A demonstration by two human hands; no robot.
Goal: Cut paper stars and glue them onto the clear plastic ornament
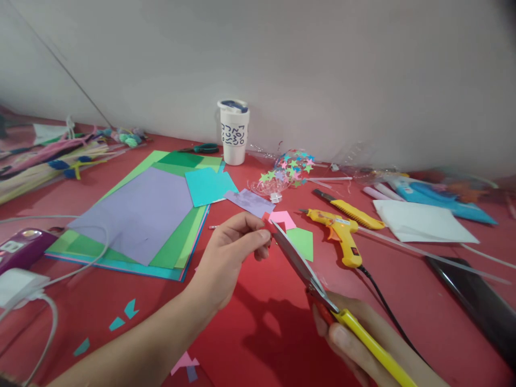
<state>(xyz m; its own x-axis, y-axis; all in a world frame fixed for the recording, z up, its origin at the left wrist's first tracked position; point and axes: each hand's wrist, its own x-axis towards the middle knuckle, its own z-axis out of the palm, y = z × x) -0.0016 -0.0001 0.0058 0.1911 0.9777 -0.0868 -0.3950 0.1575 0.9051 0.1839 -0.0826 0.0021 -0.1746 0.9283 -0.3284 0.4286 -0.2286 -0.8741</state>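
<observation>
My left hand [229,252] is closed in a pinch on a tiny red paper scrap [266,216] above the red table [262,328]. My right hand [363,338] grips yellow-handled scissors [310,274] at the lower right. Their blades point up and left, and the tips meet the red scrap at my left fingertips. Small pink [283,219] and green [302,242] paper pieces lie on the table just behind the blades.
A stack of coloured paper sheets [141,215] lies at left, with a white cup [234,131] behind it. A yellow glue gun [341,234], a yellow utility knife [350,210], a white sheet [421,221], a star decoration [288,169], a phone [479,306] and paper offcuts [123,314] are scattered around.
</observation>
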